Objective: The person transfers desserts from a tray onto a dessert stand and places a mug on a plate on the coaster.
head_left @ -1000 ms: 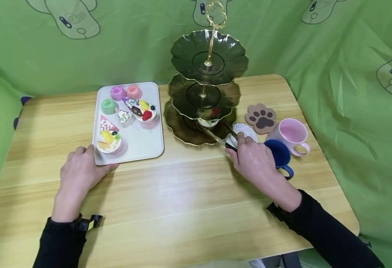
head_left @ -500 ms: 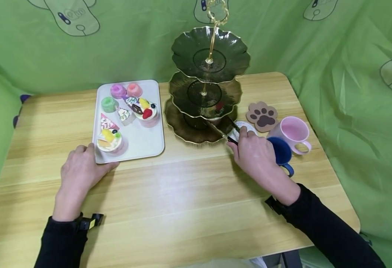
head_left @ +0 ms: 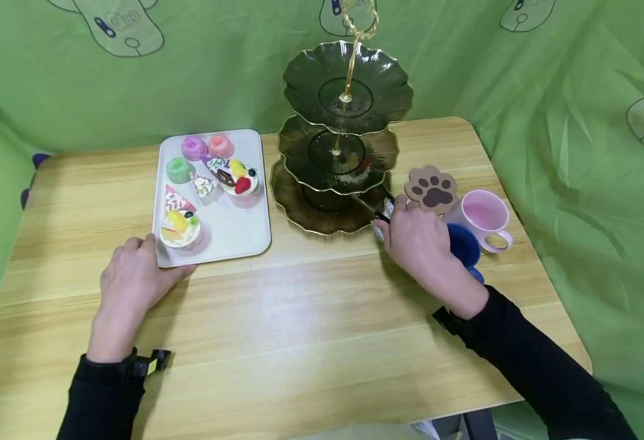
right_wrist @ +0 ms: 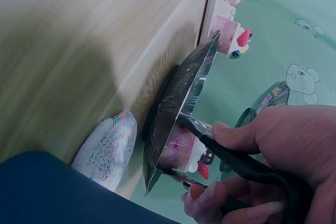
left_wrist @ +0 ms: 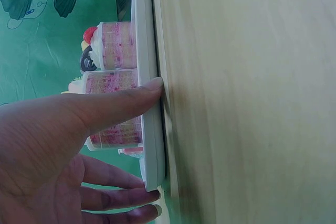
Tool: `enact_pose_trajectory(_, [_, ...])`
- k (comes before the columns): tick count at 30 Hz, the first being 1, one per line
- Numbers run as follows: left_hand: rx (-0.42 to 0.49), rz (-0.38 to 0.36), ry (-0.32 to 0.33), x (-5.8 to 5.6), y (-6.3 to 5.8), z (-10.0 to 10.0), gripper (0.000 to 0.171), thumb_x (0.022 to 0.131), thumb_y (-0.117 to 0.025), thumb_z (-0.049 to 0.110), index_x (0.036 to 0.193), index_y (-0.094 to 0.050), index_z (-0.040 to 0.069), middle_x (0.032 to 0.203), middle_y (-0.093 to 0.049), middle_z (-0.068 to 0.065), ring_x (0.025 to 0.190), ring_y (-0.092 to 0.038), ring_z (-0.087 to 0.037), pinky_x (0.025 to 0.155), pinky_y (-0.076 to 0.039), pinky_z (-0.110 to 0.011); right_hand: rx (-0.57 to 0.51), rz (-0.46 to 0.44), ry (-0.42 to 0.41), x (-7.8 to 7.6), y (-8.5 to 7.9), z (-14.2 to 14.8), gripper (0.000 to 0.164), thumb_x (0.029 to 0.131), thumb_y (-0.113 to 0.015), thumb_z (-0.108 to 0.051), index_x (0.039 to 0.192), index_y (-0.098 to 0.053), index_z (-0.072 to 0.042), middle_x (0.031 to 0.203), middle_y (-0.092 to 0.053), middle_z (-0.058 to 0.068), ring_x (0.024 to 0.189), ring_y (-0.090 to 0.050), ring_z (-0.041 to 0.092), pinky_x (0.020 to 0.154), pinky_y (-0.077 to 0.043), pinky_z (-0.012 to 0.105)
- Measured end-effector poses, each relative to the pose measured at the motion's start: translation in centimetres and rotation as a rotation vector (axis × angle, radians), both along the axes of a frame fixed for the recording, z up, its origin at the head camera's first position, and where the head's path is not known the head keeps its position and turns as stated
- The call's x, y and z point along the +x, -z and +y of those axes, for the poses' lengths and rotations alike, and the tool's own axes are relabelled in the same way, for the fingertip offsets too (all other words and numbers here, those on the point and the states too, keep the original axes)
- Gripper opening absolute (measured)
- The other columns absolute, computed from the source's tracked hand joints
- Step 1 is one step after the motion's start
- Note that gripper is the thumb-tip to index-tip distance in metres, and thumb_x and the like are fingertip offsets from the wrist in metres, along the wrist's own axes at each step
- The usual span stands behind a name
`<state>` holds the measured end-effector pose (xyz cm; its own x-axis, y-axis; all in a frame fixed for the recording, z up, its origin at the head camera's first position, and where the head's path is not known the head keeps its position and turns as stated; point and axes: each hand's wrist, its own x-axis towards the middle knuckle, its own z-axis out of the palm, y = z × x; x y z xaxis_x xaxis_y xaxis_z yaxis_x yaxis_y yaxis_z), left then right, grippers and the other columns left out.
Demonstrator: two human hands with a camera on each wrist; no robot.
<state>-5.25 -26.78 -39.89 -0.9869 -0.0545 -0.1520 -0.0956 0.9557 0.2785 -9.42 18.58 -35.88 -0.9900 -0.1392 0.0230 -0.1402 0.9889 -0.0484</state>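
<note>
In the head view my left hand (head_left: 135, 278) holds the near-left corner of a white tray (head_left: 236, 235). Its thumb lies along the front edge, and the fingers are at the left side. Black-handled tongs (right_wrist: 239, 163) are gripped in my right hand (head_left: 418, 241). The tong tips reach under the middle plate of a three-tier dessert stand (head_left: 300, 214). As the right wrist view shows, they straddle a cake cup (right_wrist: 177, 148) topped with a strawberry, at the bottom plate. The middle plate mostly hides this cup from the head view.
On the tray are two cake cups, one a fruit-topped cake cup (head_left: 181, 231), plus cake slices and several small round sweets. Right of the stand are a paw-shaped coaster (head_left: 432, 189), a pink mug (head_left: 484, 214), a blue mug (head_left: 463, 244) and a white patterned coaster (right_wrist: 107, 150).
My right hand and the tongs have shifted slightly back and to the right, and the cake cup has gone farther under the middle plate. My left hand stays on the tray corner.
</note>
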Motion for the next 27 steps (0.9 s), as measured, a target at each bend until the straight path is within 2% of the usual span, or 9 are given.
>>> enact_pose_trajectory(7, [0.007,-0.018,-0.005,-0.1,-0.1,0.0,0.095,0.083,-0.087,0.054,0.133,-0.050,-0.017,0.112,-0.051,-0.037,0.096,-0.051,-0.054,0.067,-0.047,-0.061,0.026,-0.020,0.003,-0.9,0.0,-0.1,0.063,0.107,-0.061,-0.043,0.127,-0.056,0.017,0.083,-0.065,0.029,0.069,-0.067,0.050,0.056,-0.055,0.056])
enact_pose_trajectory(15, [0.008,-0.026,-0.010,-0.2,-0.1,0.0,0.093,0.084,-0.087,0.052,0.133,-0.049,-0.018,0.113,-0.051,-0.037,0.097,-0.051,-0.054,0.068,-0.047,-0.061,0.041,-0.036,0.016,-1.2,0.0,-0.2,0.064,0.107,-0.059,-0.044,0.129,-0.055,0.016,0.079,-0.065,0.028,0.068,-0.067,0.050,0.055,-0.054,0.055])
enact_pose_trajectory(22, [0.009,-0.020,-0.008,-0.1,-0.2,0.0,0.093,0.083,-0.088,0.052,0.132,-0.050,-0.018,0.112,-0.051,-0.037,0.097,-0.051,-0.053,0.067,-0.047,-0.061,0.021,-0.068,0.026,-0.7,-0.4,-0.1,0.066,0.107,-0.058,-0.046,0.129,-0.055,0.016,0.090,-0.065,0.028,0.073,-0.068,0.049,0.059,-0.054,0.056])
enact_pose_trajectory(25, [0.008,-0.022,-0.010,-0.1,-0.2,0.1,0.093,0.083,-0.088,0.051,0.133,-0.050,-0.017,0.113,-0.051,-0.037,0.097,-0.051,-0.054,0.068,-0.048,-0.062,0.014,-0.071,0.025,-0.1,-1.0,0.0,0.069,0.107,-0.057,-0.046,0.134,-0.054,0.017,0.089,-0.065,0.030,0.072,-0.067,0.050,0.057,-0.053,0.057])
enact_pose_trajectory(27, [0.009,-0.019,-0.009,-0.1,-0.2,0.0,0.093,0.083,-0.088,0.051,0.135,-0.049,-0.017,0.113,-0.051,-0.037,0.097,-0.051,-0.053,0.068,-0.048,-0.061,0.020,-0.058,0.016,0.4,-1.6,0.2,0.071,0.107,-0.057,-0.048,0.136,-0.054,0.017,0.082,-0.064,0.029,0.067,-0.066,0.049,0.054,-0.052,0.056])
